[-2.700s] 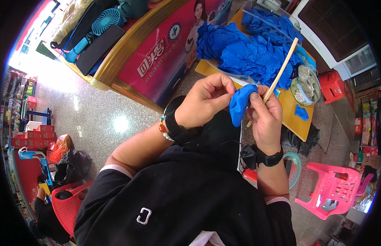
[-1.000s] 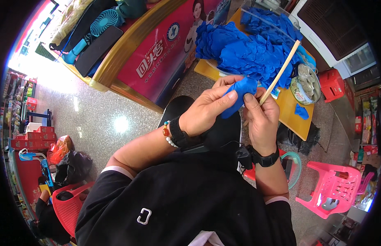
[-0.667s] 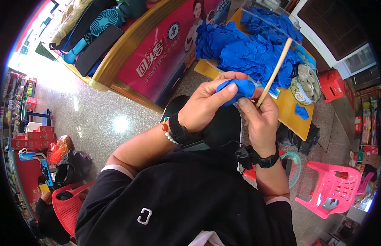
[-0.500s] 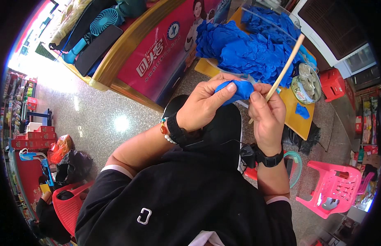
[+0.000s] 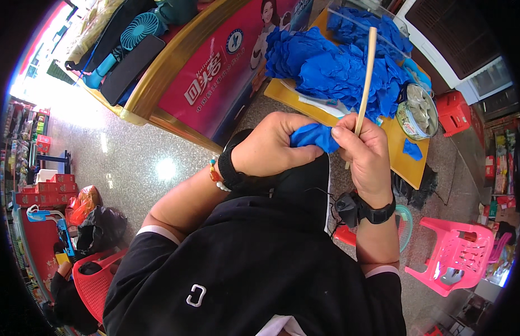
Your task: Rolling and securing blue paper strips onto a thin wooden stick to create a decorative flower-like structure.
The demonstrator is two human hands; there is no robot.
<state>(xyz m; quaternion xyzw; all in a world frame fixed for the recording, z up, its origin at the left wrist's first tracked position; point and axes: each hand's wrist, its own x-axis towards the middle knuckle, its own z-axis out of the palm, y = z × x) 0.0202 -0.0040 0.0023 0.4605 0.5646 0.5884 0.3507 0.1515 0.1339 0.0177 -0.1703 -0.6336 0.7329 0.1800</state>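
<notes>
In front of my lap, a small piece of blue crinkled sheet material (image 5: 315, 136) is gathered between both hands. My left hand (image 5: 271, 147) is closed on it, thumb along its lower side and fingers behind it. My right hand (image 5: 365, 154) grips a thin pale wooden stick (image 5: 368, 73), which points up and slightly right. The right thumb and fingertip also touch the right end of the blue piece. A large heap of similar blue sheets (image 5: 332, 70) lies just beyond on the yellow table (image 5: 399, 147).
Beside the heap stands an open round tin (image 5: 415, 117) with pale contents, near a loose blue scrap (image 5: 412, 150). A clear plastic bin (image 5: 402, 42) holds more blue sheets. Around me are a wood-edged counter (image 5: 145, 103), a pink chair (image 5: 458, 252) and a red chair (image 5: 100, 285).
The stick has swung from leaning right to nearly upright. The blue piece has been turned and squeezed smaller, and the left thumb has moved down to its lower edge.
</notes>
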